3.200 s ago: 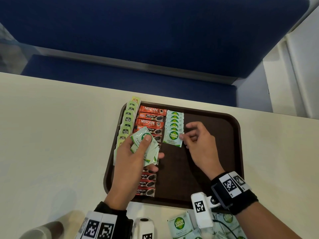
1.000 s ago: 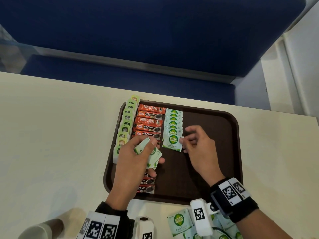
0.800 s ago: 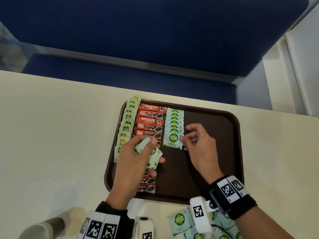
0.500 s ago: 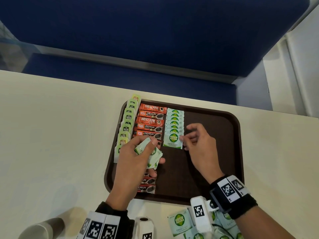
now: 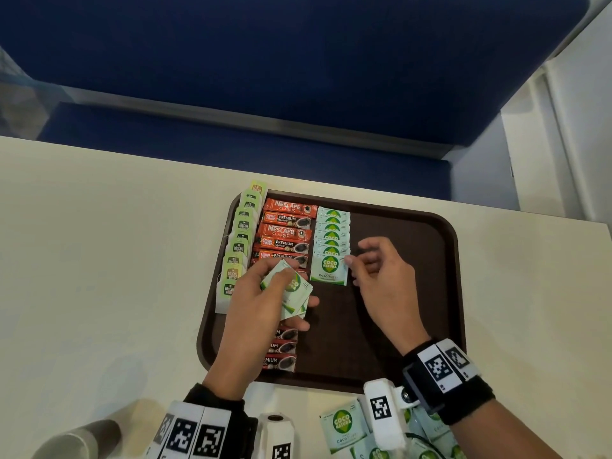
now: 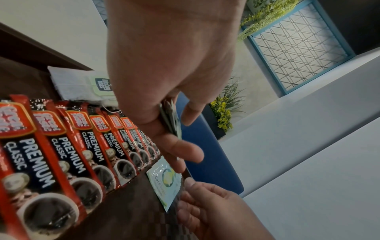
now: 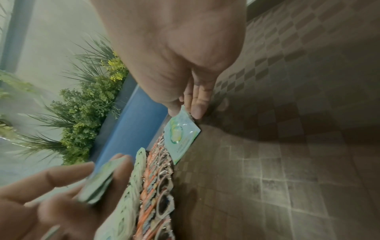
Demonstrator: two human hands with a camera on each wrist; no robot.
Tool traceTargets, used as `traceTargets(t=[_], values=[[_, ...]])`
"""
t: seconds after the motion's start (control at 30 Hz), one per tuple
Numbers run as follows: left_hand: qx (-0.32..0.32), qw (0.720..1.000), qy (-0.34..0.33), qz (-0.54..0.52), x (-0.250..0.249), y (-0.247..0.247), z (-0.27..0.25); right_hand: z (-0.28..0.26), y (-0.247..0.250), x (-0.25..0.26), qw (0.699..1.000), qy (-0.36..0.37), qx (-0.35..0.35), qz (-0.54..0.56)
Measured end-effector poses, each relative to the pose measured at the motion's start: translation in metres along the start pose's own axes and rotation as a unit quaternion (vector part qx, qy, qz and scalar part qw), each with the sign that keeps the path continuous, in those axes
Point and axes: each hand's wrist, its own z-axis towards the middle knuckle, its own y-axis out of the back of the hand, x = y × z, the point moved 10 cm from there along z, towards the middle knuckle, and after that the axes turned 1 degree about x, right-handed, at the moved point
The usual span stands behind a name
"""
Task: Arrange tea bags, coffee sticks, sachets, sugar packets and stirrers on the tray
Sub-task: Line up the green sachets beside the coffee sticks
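Several loose sugar packets [image 5: 344,427] — table [image 5: 99,260], near tray [image 5: 414,293].

A small fanned stack of green-and-white sugar packets [image 5: 291,294] sits pinched in the left hand [image 5: 261,313] — tilted, above the red coffee sticks [image 5: 286,233]. Just right of that grip, 1 Coco Sugar packet [image 5: 329,269] lies flat on the brown tray [image 5: 414,293], ending an overlapped column; the right hand [image 5: 385,283] pinches its right edge. Left of the sticks runs a row of tea bags [image 5: 239,250].

tray [image 5: 397,293]: dark brown (checkered texture) | coffee sticks [image 5: 286,231]: red-black | sugar packets [image 5: 331,246]: white-green | bench [image 5: 298,61]: blue
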Motion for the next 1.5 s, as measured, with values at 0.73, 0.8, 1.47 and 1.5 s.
traceTargets(t=[0.73,0.8,1.47,1.5], values=[[-0.027,0.998,-0.029,0.042,-0.002,0.009,0.001,-0.024,-0.010,-0.013,0.975,-0.124,0.118,0.144],[-0.025,0.998,-0.031,0.042,-0.002,0.009,0.000,-0.022,-0.010,-0.015,0.984,-0.102,0.109,0.099],[-0.028,0.998,-0.030,0.057,-0.003,0.012,-0.001,-0.011,-0.012,-0.009,0.997,-0.036,0.052,-0.052],[-0.028,0.998,-0.031,0.056,-0.004,0.012,-0.001,-0.011,-0.012,-0.009,0.997,-0.036,0.053,-0.052]])
